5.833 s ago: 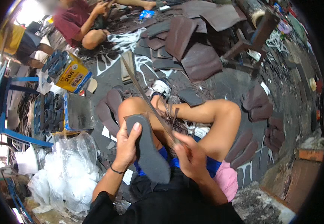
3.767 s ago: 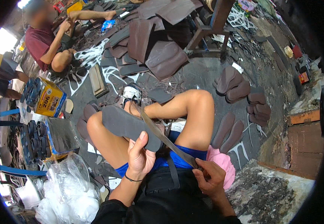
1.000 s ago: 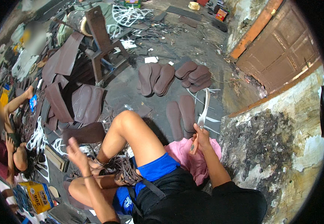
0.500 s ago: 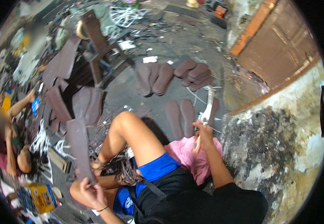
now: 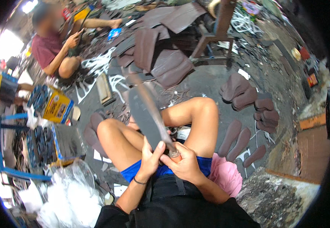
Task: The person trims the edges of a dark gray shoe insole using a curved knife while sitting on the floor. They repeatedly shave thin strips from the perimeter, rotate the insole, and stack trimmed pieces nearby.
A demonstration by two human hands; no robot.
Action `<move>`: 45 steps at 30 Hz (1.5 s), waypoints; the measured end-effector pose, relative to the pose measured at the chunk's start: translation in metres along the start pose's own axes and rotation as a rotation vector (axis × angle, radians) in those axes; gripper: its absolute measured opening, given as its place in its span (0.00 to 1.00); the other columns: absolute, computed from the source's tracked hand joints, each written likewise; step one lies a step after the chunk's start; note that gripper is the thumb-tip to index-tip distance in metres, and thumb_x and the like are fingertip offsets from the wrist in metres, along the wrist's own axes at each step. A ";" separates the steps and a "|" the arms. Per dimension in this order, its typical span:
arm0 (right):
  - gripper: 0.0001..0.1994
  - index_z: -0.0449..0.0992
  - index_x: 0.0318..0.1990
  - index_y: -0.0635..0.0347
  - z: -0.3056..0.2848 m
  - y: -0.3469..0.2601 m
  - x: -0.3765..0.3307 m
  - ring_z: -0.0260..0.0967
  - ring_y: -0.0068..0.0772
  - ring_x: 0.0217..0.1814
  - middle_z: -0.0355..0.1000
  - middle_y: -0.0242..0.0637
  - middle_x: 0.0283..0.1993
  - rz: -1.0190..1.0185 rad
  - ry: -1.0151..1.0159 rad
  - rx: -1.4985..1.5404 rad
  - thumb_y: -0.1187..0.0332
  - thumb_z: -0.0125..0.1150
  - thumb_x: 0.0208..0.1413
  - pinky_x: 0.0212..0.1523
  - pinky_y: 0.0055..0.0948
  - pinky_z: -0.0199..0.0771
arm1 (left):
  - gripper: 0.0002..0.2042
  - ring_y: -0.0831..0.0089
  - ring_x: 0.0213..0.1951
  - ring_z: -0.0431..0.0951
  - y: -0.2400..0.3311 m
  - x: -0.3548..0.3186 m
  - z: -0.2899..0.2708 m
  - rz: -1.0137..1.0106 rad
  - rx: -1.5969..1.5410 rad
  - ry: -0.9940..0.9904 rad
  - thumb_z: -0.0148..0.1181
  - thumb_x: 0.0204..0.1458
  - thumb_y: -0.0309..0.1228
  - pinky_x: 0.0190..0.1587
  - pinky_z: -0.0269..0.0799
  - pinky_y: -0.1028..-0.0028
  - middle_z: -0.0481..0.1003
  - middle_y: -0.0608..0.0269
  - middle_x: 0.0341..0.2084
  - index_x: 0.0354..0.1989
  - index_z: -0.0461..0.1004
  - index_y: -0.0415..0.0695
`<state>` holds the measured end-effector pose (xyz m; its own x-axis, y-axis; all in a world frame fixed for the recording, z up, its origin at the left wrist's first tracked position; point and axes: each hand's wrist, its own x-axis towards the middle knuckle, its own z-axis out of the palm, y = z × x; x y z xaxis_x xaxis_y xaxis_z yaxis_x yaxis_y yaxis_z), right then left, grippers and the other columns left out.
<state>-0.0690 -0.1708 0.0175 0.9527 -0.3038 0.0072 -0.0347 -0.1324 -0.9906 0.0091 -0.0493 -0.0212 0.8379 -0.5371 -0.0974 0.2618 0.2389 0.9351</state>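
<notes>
My left hand (image 5: 150,156) grips the near end of a long dark shoe-sole piece (image 5: 141,114), its thumb on top, and the piece points away from me between my knees. My right hand (image 5: 186,163) is closed round the orange-brown handle of a knife (image 5: 175,156). The knife's long blade is smeared by motion and lies over the right edge of the sole piece; whether it touches cannot be made out. Both hands are close together above my lap. A pink cloth (image 5: 226,176) lies beside my right thigh.
Brown sole pieces (image 5: 241,91) lie in groups on the floor at right. Bent brown sheets (image 5: 172,68) are heaped ahead, beside a wooden chair (image 5: 214,40). Another person (image 5: 53,45) sits at far left, holding a dark strip. A yellow box (image 5: 56,106) and white plastic bags (image 5: 70,193) are at left.
The view has swung left. My right hand has brought the knife from out at the right to the sole piece in my left hand, which is now in front of my lap.
</notes>
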 end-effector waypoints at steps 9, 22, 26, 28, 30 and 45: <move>0.16 0.72 0.55 0.64 -0.049 0.004 -0.056 0.59 0.18 0.24 0.69 0.31 0.30 0.072 -0.041 -0.358 0.71 0.61 0.61 0.26 0.20 0.61 | 0.18 0.67 0.31 0.81 0.027 -0.024 -0.035 -0.297 -0.383 0.400 0.50 0.66 0.46 0.34 0.80 0.70 0.77 0.57 0.34 0.48 0.69 0.41; 0.16 0.79 0.49 0.61 -0.037 0.000 -0.063 0.76 0.31 0.33 0.79 0.42 0.40 0.131 -0.254 -0.356 0.71 0.70 0.53 0.33 0.26 0.76 | 0.17 0.72 0.27 0.78 0.015 -0.057 -0.036 -0.326 -0.364 0.561 0.48 0.66 0.46 0.23 0.76 0.72 0.76 0.60 0.29 0.45 0.70 0.43; 0.17 0.80 0.49 0.60 -0.012 0.019 -0.049 0.75 0.35 0.32 0.79 0.40 0.40 -0.109 -0.122 -0.448 0.72 0.70 0.51 0.33 0.28 0.76 | 0.19 0.72 0.25 0.76 0.033 -0.057 -0.027 -0.406 -0.400 0.536 0.50 0.65 0.49 0.27 0.75 0.72 0.74 0.61 0.27 0.42 0.71 0.42; 0.17 0.80 0.49 0.60 0.001 0.027 -0.038 0.74 0.35 0.32 0.78 0.39 0.40 -0.183 -0.029 -0.460 0.72 0.71 0.50 0.33 0.30 0.75 | 0.20 0.73 0.25 0.76 0.040 -0.056 -0.023 -0.415 -0.431 0.542 0.51 0.65 0.50 0.30 0.75 0.72 0.74 0.61 0.27 0.41 0.71 0.42; 0.17 0.80 0.49 0.59 0.015 0.034 -0.026 0.74 0.36 0.32 0.78 0.38 0.40 -0.266 0.043 -0.482 0.73 0.71 0.49 0.33 0.30 0.75 | 0.20 0.73 0.25 0.75 0.042 -0.057 -0.017 -0.388 -0.456 0.550 0.50 0.64 0.51 0.30 0.74 0.73 0.74 0.61 0.26 0.41 0.71 0.42; 0.21 0.77 0.47 0.66 0.023 -0.004 0.030 0.77 0.26 0.37 0.79 0.42 0.34 0.213 -0.205 -0.025 0.59 0.72 0.53 0.39 0.29 0.75 | 0.21 0.71 0.50 0.74 0.027 -0.075 -0.048 -0.084 0.103 0.194 0.62 0.60 0.33 0.53 0.71 0.70 0.75 0.60 0.47 0.58 0.66 0.37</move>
<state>-0.0330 -0.1577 0.0187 0.9642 -0.1303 -0.2309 -0.2455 -0.1102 -0.9631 -0.0234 0.0360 -0.0056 0.8943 -0.3836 -0.2304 0.2924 0.1110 0.9498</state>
